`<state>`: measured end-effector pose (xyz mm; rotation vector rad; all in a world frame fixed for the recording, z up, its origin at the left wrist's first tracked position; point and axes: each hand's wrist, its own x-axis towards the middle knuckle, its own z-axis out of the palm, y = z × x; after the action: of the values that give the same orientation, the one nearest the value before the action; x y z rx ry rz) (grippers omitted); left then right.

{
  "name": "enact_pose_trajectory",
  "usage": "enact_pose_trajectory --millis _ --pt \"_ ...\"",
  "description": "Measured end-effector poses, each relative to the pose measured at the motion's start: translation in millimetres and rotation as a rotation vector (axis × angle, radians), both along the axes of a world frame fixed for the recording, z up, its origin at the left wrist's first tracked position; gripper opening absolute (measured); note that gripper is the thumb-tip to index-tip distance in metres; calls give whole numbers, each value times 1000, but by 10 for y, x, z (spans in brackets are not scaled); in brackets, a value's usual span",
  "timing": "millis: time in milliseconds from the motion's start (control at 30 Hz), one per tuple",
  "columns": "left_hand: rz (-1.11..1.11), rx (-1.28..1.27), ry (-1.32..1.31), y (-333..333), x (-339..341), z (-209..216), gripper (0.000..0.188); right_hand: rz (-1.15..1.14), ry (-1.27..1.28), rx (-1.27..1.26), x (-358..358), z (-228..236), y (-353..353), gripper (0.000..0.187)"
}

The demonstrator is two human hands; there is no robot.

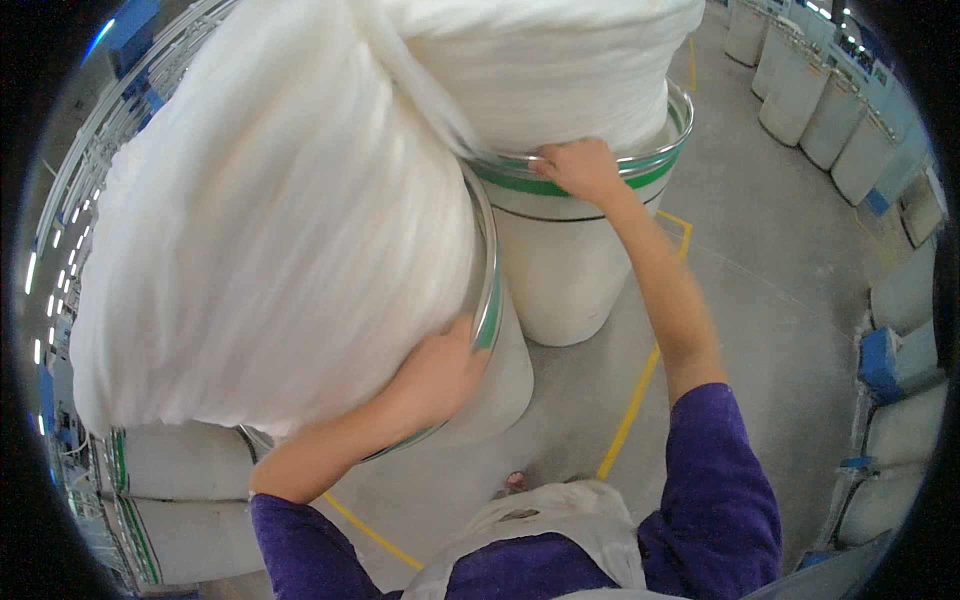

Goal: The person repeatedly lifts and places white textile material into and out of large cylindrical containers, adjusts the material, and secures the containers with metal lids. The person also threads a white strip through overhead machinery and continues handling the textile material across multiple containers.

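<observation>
I have the right hand [580,168] with its fingers curled over the front rim of the farther tall white cylindrical can [555,270], so that grip is closed on the shiny metal edge. The left hand [440,375] is at the near rim of the tilted white cylindrical can [512,375], beside the green band; it is blurred and partly hidden, so I cannot tell how tightly that grip is closed. A large mound of soft white fibre [270,230] swells out of the tilted can, leftward of both grips and close against the left wrist. A second white fibre mass [540,70] rises from the farther can, just beyond the right grip, and a loose white fibre strand [420,90] lies between the two. Both cans stand over a grey floor [770,320] marked with yellow lines [635,405]. I see more white cans lined up on the right [795,105] and others at lower left [190,460], with metal machinery [150,90] along the left edge. Green bands and dark rings are the markings I can make out on the cans.
</observation>
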<state>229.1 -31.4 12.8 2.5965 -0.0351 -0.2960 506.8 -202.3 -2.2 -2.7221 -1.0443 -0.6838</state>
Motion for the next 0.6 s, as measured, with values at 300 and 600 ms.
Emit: enact_pose_trajectory --millis 300,600 --pt "57 -38 130 28 -703 -178 47 133 -61 42 305 -255 -465 42" --pt "437 -586 241 -577 -697 -408 53 252 56 -71 541 -223 -942 43"
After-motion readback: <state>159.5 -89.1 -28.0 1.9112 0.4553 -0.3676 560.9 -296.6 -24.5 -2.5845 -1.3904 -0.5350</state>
